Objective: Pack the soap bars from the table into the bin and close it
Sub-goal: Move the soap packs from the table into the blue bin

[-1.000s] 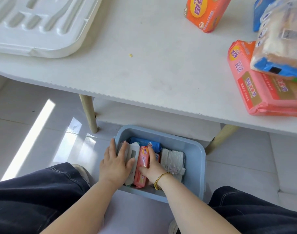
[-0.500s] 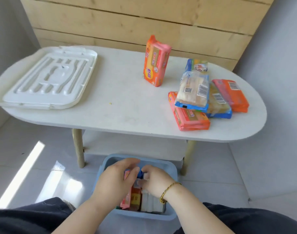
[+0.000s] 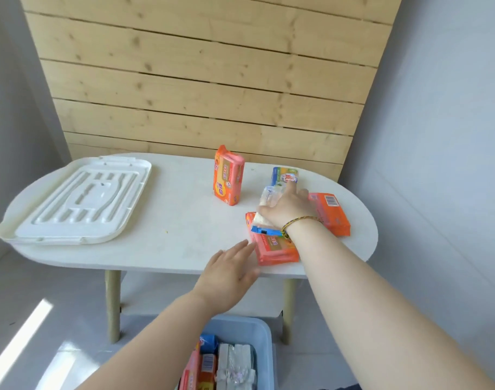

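Several wrapped soap packs lie at the right end of the white table (image 3: 184,226). My right hand (image 3: 290,206) is clasped over a clear-wrapped soap pack (image 3: 269,197) with a blue end, which rests on a pink-orange pack (image 3: 277,250). With its fingers apart and holding nothing, my left hand (image 3: 229,274) hovers at the table's front edge, fingertips just short of that pink-orange pack. An orange pack (image 3: 228,178) stands upright farther back. A blue-yellow pack (image 3: 283,175) and an orange pack (image 3: 332,215) lie beside my right hand. The blue bin (image 3: 267,347) sits on the floor below, with several soap bars (image 3: 235,361) inside.
The bin's white lid (image 3: 80,201) lies on the left half of the table. A wooden plank wall stands behind the table and grey walls flank it. The table has wooden legs (image 3: 112,305) and a lower shelf just behind the bin.
Both hands have left the bin and risen to the table. The right hand has landed on the clear-wrapped pack, the left has reached the front edge. The view has tilted upward.
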A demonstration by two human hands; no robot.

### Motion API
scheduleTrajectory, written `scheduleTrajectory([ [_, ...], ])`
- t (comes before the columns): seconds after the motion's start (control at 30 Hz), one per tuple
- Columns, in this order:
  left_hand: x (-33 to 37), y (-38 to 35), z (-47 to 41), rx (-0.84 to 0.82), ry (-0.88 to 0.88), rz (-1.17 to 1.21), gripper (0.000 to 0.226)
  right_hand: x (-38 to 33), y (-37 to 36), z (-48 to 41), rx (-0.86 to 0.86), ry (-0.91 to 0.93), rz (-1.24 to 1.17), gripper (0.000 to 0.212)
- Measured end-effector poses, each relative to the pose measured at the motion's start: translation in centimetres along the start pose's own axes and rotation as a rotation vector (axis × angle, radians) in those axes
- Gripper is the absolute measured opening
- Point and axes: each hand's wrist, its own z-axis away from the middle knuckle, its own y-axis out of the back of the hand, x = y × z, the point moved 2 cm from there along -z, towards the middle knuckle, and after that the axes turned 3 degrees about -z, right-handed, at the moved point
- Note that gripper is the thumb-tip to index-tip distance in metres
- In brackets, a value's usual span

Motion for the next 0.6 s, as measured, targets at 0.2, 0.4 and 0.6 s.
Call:
scheduleTrajectory([
  [0.2,-0.5,-1.0,-0.2,-0.051,-0.020,-0.138,0.050,-0.7,-1.9,-1.1,-0.068,-0.137,0.093,0.104],
  [0.4,-0.7,-0.8,-0.5,-0.084,0.000,-0.083,0.046,-1.2,-1.7,-1.6,-0.060,-0.146,0.007,0.096],
  [0.6,1.1,1.2,-1.3,-0.061,0.177,0.166,0.059,2.0,1.4,-1.6,-0.027,-0.046,-0.531,0.060],
])
